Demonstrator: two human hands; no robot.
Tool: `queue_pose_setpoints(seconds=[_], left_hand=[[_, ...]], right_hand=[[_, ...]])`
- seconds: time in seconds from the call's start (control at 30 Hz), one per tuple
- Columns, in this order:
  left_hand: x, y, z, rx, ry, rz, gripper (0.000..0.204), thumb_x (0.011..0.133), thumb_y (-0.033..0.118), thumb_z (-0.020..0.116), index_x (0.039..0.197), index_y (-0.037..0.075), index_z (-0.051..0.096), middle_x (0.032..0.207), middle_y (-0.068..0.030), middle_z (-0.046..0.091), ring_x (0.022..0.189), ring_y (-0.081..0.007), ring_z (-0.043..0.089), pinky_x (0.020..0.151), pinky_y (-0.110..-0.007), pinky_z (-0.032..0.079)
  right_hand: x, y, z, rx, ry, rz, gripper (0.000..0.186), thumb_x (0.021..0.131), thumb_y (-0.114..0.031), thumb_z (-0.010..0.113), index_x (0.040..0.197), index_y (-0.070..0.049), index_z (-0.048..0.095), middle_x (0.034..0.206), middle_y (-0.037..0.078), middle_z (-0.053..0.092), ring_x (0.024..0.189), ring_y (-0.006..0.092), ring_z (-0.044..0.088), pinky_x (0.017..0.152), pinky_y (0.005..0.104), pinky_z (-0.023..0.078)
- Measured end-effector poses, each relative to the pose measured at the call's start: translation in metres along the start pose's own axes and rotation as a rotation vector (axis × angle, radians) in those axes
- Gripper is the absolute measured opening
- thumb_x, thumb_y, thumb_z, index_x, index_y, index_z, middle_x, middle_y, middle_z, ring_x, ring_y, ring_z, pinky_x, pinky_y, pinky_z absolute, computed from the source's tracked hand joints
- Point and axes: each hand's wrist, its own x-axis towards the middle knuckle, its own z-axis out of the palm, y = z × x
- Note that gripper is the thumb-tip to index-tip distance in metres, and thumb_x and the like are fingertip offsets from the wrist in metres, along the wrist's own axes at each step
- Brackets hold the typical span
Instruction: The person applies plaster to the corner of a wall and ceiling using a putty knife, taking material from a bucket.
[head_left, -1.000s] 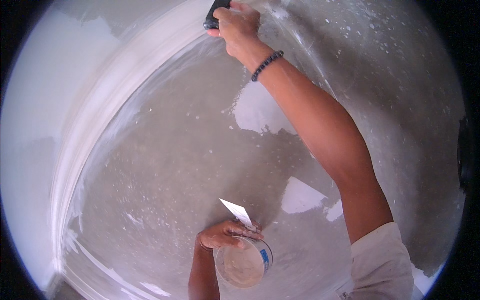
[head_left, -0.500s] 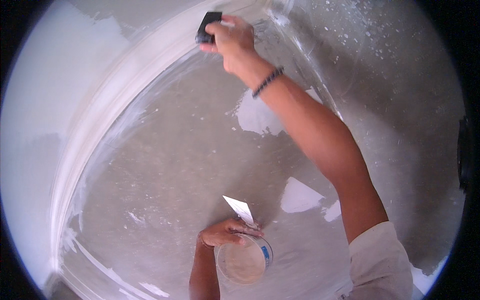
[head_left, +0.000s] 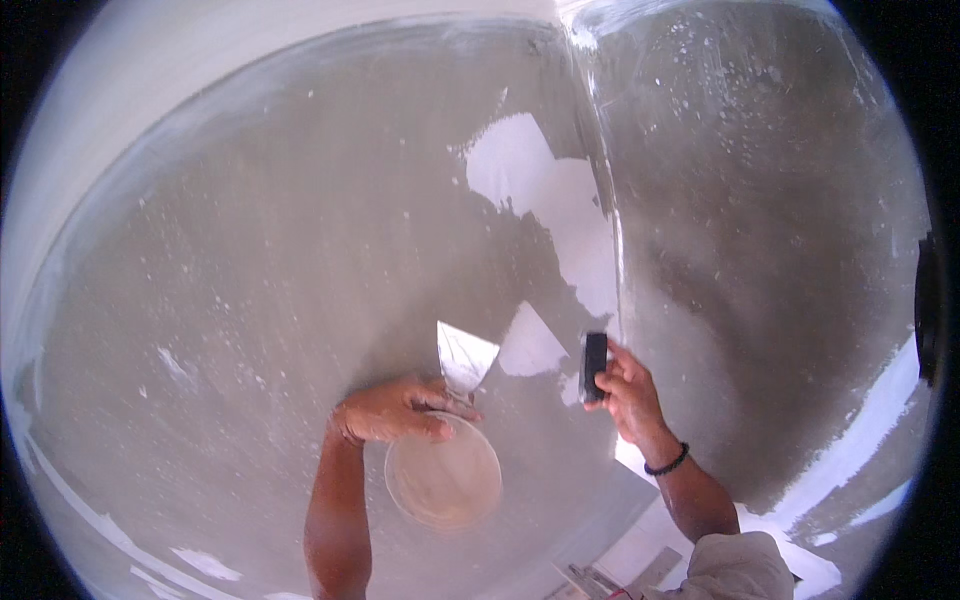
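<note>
My left hand [head_left: 392,408] is closed on the rim of a round, clear plastic tub [head_left: 445,482] with a pale beige inside. A putty knife [head_left: 466,354] is held in the same hand, its wide metal blade pointing up and its handle mostly hidden by my fingers. My right hand [head_left: 632,398] grips a black rectangular sanding block [head_left: 595,362] close to the wall corner. Whether the block touches the wall, I cannot tell.
The grey plastered wall [head_left: 300,240] carries white filler patches [head_left: 575,220]. A corner [head_left: 615,235] runs down to another grey wall [head_left: 760,260] at the right. A pale curved band [head_left: 130,110] borders the upper left. Blurred objects [head_left: 590,580] show at the bottom.
My right hand has come down from the pale band at the top to the corner, still holding the sanding block. The view has turned rightward; my left hand keeps the tub and putty knife.
</note>
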Motion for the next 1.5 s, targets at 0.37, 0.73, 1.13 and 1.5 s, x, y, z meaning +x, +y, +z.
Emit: queue_pose_setpoints(seconds=[0.37,0.73,1.13,1.5], left_hand=[[0.001,-0.016,0.007,-0.072,0.026,0.087,0.04,0.08,0.025,0.072,0.114,0.005,0.068,0.114,-0.0103,0.065,0.105,-0.0199,0.057,0.096,-0.033,0.041],[0.018,-0.136,0.201,-0.777,0.211,-0.064,0.039,0.088,0.026,0.067,0.117,0.0,0.062,0.108,-0.008,0.064,0.1,-0.0172,0.057,0.091,-0.031,0.044],[0.01,-0.188,0.298,-0.815,0.513,-0.147,0.042,0.089,0.029,0.063,0.112,-0.006,0.064,0.108,-0.0108,0.055,0.1,-0.0205,0.056,0.088,-0.03,0.044],[-0.002,-0.197,0.339,-0.951,0.484,-0.273,0.042,0.087,0.032,0.066,0.111,-0.003,0.066,0.109,-0.0076,0.058,0.101,-0.0184,0.055,0.091,-0.032,0.042]], right_hand=[[-0.161,0.034,-0.068,-0.28,0.278,0.221,0.042,0.089,-0.012,0.06,0.127,0.004,0.052,0.094,0.006,0.064,0.073,0.0119,0.061,0.056,0.0246,0.052],[-0.241,0.045,-0.119,-0.31,0.454,0.466,0.032,0.093,-0.016,0.054,0.119,0.001,0.058,0.099,0.005,0.062,0.072,0.0135,0.059,0.059,0.0265,0.051],[-0.224,0.036,-0.062,0.08,0.302,0.66,0.035,0.097,-0.019,0.051,0.125,0.002,0.052,0.098,0.015,0.063,0.073,0.016,0.059,0.057,0.0222,0.048],[-0.23,0.034,-0.061,-0.14,0.181,0.638,0.041,0.088,-0.011,0.063,0.124,0.005,0.053,0.094,0.008,0.062,0.077,0.0131,0.058,0.064,0.0254,0.046]])
